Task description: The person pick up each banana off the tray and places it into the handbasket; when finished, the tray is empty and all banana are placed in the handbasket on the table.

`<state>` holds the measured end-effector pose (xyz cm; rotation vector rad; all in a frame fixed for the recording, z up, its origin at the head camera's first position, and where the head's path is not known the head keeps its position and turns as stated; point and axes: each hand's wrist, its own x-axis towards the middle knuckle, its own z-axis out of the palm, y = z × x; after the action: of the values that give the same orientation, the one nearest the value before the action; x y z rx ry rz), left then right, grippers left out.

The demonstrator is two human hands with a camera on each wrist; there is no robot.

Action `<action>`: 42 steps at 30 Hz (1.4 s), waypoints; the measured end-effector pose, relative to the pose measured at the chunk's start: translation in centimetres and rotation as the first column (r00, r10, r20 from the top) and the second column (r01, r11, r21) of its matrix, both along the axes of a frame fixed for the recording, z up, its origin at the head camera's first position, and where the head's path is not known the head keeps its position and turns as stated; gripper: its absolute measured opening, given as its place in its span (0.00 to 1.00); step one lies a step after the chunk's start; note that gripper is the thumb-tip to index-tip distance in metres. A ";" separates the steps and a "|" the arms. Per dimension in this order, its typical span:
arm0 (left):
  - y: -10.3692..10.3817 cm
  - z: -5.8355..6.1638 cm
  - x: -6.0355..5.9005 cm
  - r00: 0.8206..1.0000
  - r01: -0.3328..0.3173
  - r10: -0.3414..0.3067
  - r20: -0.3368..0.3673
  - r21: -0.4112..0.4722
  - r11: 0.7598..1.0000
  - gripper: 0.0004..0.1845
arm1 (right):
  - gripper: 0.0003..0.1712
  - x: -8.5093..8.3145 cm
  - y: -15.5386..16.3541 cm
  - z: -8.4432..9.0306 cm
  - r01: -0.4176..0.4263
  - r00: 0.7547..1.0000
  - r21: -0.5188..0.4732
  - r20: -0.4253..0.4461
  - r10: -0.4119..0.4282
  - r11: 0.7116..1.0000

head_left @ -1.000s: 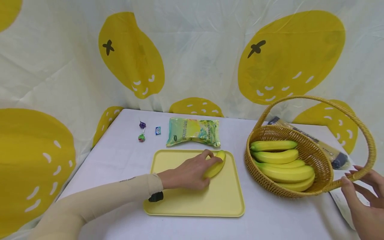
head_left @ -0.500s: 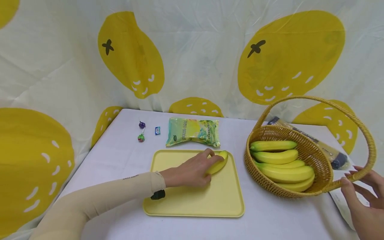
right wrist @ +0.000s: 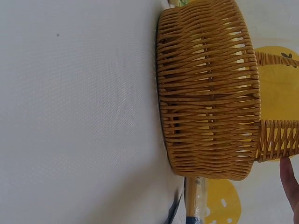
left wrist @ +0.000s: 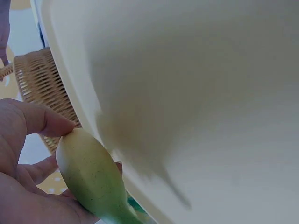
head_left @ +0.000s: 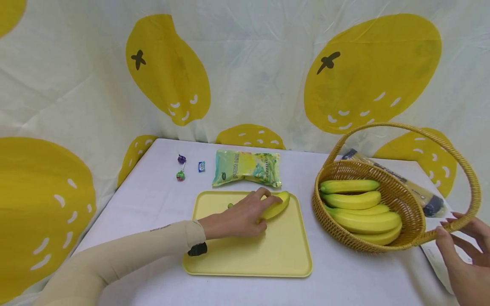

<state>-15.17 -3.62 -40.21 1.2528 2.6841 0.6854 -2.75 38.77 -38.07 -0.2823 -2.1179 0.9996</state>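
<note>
In the head view my left hand grips a yellow banana over the far right part of a pale yellow tray. The green stem end pokes out on the left of the hand, while the middle is covered by the fingers. The left wrist view shows the thumb and fingers around the banana, whose shadow falls on the tray. My right hand pinches the lower end of the handle of a wicker basket. Several bananas lie inside that basket.
Behind the tray lies a green and yellow packet. Two lollipops, one purple and one green, sit at the back left beside a small blue wrapped candy. A long clear-wrapped package is behind the basket.
My left hand has shifted and turned slightly with the banana, so its green stem end now shows left of the hand. The right hand and basket stay put.
</note>
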 end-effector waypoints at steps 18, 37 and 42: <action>2.1 1.6 0.1 0.993 0.087 -0.080 -0.083 0.079 0.993 0.36 | 0.29 0.0 -0.1 0.0 -0.004 1.000 0.013 0.001 0.004 1.000; 7.4 5.4 -1.3 0.961 0.207 -0.192 -0.201 0.055 0.977 0.34 | 0.28 -0.2 -0.1 0.3 -0.028 0.999 0.009 -0.044 0.028 1.000; 10.1 6.4 -2.1 0.941 0.276 -0.274 -0.199 -0.020 0.961 0.35 | 0.28 0.0 -0.1 0.2 -0.023 0.999 0.004 -0.047 0.023 1.000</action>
<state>-17.28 6.45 -33.81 1.7422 2.5759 0.5594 -2.77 38.64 -37.89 -0.2312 -2.0838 1.0065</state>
